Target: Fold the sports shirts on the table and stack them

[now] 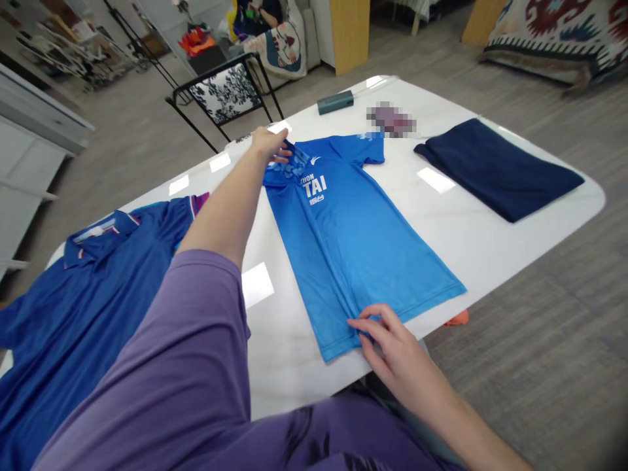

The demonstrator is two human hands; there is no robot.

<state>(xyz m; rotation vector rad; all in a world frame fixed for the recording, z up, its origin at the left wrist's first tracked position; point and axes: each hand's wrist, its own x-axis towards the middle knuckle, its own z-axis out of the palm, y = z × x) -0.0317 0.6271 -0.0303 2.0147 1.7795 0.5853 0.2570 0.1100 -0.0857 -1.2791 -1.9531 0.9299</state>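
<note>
A light blue shirt (377, 229) with white lettering on its chest lies on the white table (275, 366), its collar end away from me and a lengthwise crease running down it. My left hand (273, 145) is at the shirt's far left shoulder, fingers closed on the fabric there. At the near hem my right hand (387, 340) pinches the shirt between thumb and fingers, where the crease meets the edge.
A darker blue polo shirt (112, 281) lies at the left. Folded navy cloth (500, 167) rests on the right side. Toward the back are a dark green case (335, 103) and a blurred-out item (391, 120). A black-framed chair (228, 95) stands beyond the table.
</note>
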